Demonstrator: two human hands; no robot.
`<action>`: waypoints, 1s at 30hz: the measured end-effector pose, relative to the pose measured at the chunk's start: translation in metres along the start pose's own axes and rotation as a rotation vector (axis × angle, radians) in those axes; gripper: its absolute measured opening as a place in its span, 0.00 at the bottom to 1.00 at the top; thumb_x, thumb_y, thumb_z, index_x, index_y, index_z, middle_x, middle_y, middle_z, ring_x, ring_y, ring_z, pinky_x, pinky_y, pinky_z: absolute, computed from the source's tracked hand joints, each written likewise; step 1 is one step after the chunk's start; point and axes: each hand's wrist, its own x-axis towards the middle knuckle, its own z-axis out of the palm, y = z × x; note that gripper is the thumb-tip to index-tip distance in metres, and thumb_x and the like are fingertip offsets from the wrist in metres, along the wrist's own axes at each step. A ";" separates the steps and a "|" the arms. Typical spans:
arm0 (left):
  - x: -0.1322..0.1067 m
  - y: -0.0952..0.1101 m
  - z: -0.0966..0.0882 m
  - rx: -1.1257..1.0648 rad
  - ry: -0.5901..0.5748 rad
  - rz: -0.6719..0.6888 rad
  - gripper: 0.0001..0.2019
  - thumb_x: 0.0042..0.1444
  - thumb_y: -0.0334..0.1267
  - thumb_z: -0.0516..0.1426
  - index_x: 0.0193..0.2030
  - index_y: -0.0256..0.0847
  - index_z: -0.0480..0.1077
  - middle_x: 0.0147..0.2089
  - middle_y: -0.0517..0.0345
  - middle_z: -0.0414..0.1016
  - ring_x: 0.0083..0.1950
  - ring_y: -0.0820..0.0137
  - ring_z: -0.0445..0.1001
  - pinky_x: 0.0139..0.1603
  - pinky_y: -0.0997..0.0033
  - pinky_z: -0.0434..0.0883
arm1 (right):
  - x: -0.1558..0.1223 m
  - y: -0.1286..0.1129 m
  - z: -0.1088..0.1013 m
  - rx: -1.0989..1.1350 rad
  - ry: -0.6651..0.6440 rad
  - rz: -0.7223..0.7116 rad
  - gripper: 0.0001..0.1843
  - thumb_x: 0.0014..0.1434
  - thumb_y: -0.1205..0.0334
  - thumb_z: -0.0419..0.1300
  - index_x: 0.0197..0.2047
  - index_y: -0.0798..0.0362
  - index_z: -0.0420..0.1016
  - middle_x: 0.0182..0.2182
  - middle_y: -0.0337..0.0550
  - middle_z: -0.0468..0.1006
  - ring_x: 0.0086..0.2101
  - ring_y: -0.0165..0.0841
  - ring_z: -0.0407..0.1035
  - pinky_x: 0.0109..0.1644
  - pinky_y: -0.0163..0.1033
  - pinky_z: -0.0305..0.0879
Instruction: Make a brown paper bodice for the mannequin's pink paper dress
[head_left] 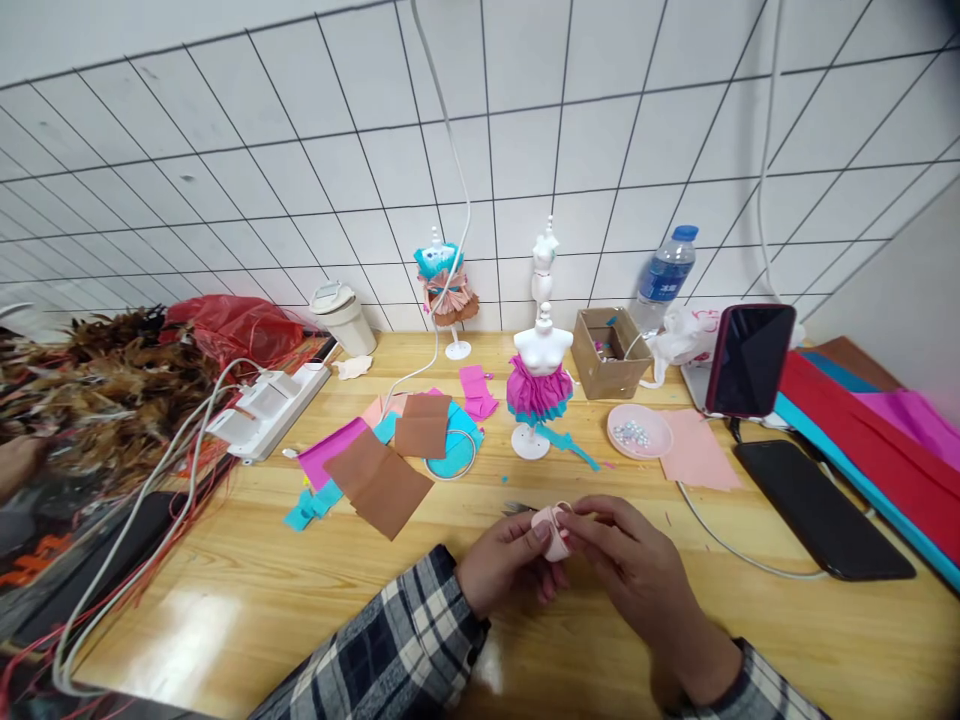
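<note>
Both my hands meet low in the middle of the wooden table [247,590]. My left hand [504,566] and my right hand [631,560] are closed together on a small pale pink folded piece of paper [553,530], pinched between the fingertips. Just behind the hands lies a small metal tool [517,508], partly hidden. Further back stands a white mini mannequin [538,380] wearing a magenta and teal paper skirt.
Brown, magenta and teal paper pieces [382,470] lie left of centre beside a tape ring [451,456]. A pink dish of beads [639,431], cardboard box [609,352], water bottle [664,276], two phones [822,508], coloured sheets [877,430], power strip [264,408], feathers [97,390] and two more mannequins [447,290] surround them.
</note>
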 end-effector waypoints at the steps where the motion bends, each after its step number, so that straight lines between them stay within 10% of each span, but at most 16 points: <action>1: 0.000 0.000 0.000 -0.010 0.004 -0.002 0.25 0.53 0.59 0.60 0.37 0.34 0.68 0.25 0.56 0.75 0.20 0.76 0.69 0.20 0.79 0.66 | -0.001 -0.001 -0.002 -0.073 0.005 -0.074 0.17 0.66 0.64 0.54 0.54 0.40 0.75 0.47 0.46 0.76 0.40 0.33 0.73 0.42 0.38 0.72; 12: -0.002 0.007 0.006 0.148 0.065 -0.053 0.26 0.49 0.59 0.62 0.35 0.33 0.71 0.24 0.58 0.73 0.20 0.77 0.69 0.20 0.79 0.66 | -0.006 0.001 -0.015 -0.559 -0.130 -0.318 0.10 0.65 0.64 0.55 0.43 0.48 0.78 0.21 0.39 0.73 0.25 0.33 0.67 0.29 0.37 0.59; 22: -0.005 0.006 0.012 0.240 0.052 0.014 0.27 0.46 0.59 0.64 0.35 0.32 0.73 0.26 0.57 0.72 0.24 0.75 0.70 0.25 0.77 0.67 | 0.005 0.005 -0.005 0.045 -0.115 0.402 0.14 0.64 0.47 0.53 0.36 0.48 0.69 0.27 0.38 0.81 0.26 0.34 0.75 0.28 0.36 0.67; 30: -0.004 0.009 0.016 0.174 0.171 0.032 0.27 0.46 0.56 0.66 0.41 0.32 0.75 0.31 0.54 0.76 0.25 0.75 0.71 0.27 0.75 0.68 | -0.010 0.005 -0.024 0.306 0.040 0.480 0.18 0.65 0.49 0.54 0.52 0.48 0.74 0.39 0.45 0.83 0.40 0.39 0.78 0.40 0.41 0.76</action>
